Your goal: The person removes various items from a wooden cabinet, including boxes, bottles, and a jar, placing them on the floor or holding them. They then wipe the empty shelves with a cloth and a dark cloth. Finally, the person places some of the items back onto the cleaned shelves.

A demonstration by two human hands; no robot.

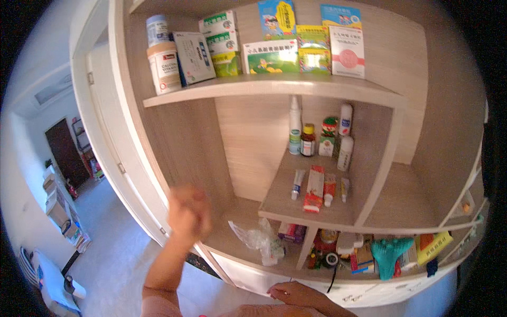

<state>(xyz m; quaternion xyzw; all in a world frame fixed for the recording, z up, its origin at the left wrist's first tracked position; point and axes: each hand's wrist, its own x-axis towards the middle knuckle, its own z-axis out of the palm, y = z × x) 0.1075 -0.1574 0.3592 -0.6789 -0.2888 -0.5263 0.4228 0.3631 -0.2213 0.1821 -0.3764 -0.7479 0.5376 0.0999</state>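
Note:
My left hand (189, 215) is raised in front of the left side of a wooden shelf unit. Motion smears it; its fingers look bent in, and I cannot make out anything in them. Low at the front, my right hand (296, 294) points leftward with its fingers loosely out, and nothing shows in it. A crumpled clear plastic bag (260, 240) lies in the lower left compartment, nearest to both hands. Beside it sits a purple box (292, 232). On the middle shelf lie a long red-and-white box (315, 189) and several tubes, including a blue-and-white tube (298, 184).
The top shelf (274, 86) holds several medicine boxes and a white tub (164, 67). Bottles stand behind the tubes, among them a brown bottle (308, 140). A teal glove-like item (390, 255) hangs over the crowded lower compartment's edge. A white door (113, 121) is at left.

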